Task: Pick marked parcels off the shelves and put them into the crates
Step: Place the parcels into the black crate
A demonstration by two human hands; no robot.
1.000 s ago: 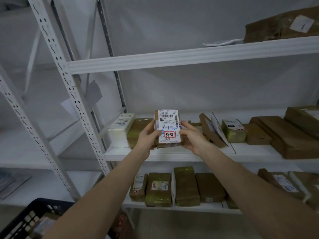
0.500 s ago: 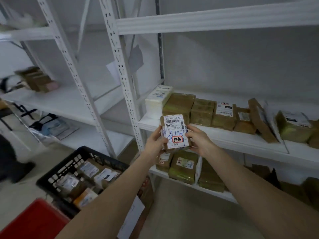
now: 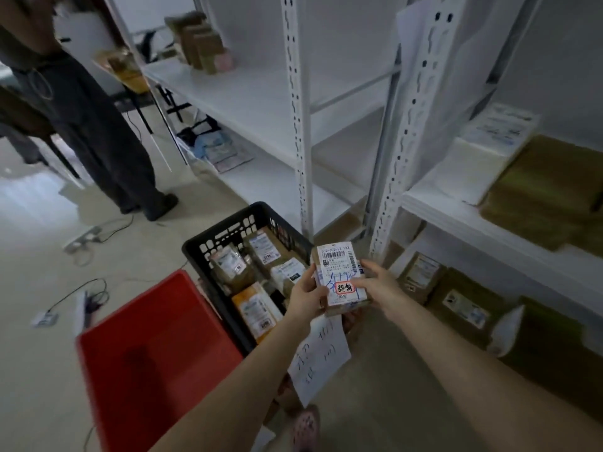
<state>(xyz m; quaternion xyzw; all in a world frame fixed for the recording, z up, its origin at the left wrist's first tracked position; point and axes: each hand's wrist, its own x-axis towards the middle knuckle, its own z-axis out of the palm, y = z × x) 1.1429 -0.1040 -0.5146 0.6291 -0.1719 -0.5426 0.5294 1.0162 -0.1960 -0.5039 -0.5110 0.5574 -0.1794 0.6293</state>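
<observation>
Head view: the parcel [image 3: 339, 265] is off the shelves and is held in the air between both hands, just beside the right rim of the black crate [image 3: 225, 234] and not yet over its opening. The left hand [image 3: 305, 298] grips the left long edge with its thumb on the label face. The right hand [image 3: 378, 283] pinches the right long edge, and its thumb lies beside the red stamp. Both hands are clamped on the parcel.

It looks like a small flat cardboard box, stiff enough to keep its shape under a pinch. Since fingertips alone carry it, it is probably light. The label face may be slick, so the brown long sides, where the fingers are now, seem the better place to hold it. One hand around those sides would likely be enough for the drop.

The label faces up toward the camera. The long axis runs away from the person, with the barcode end farthest and the stamped end nearest, and the far end leans slightly left toward the black crate. That crate already holds several labelled parcels, so this one would probably have to go in flat on top of them. The red crate [image 3: 156, 347] stands just left of the black one.
</observation>
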